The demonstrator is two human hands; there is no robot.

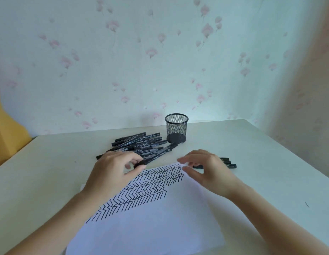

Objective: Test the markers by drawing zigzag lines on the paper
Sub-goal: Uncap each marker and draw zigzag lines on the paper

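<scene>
The paper (150, 227) lies on the surface (261, 153), turned at an angle, its far corner near the middle between the two hands. Rows of black zigzag lines (147, 188) run in a band across its upper left part, from the far corner down toward the left edge; the rest of the sheet is blank.

The left hand (112, 170) sits over the paper's far left edge and pinches the near end of one marker (156, 155) between thumb and curled fingers. That marker slants away from the hand, up and to the right, its far end pointing toward the cup (176, 128). Whether its cap is on cannot be told.

The right hand (207, 170) hovers at the paper's far corner, fingers loosely spread and slightly bent, holding nothing. Its fingertips are blurred. The two hands are apart, with the zigzag band's upper end between them.

Behind the left hand, a pile of black markers (137, 142) lies on the surface, mostly side by side and slanted the same way. Behind the right hand, a few more markers (228, 162) lie together, partly hidden by the fingers.

The cup is black wire mesh, standing upright just right of the pile's far end, and looks empty. Beyond the surface is a pale wall (160, 61) papered with pink flowers.
</scene>
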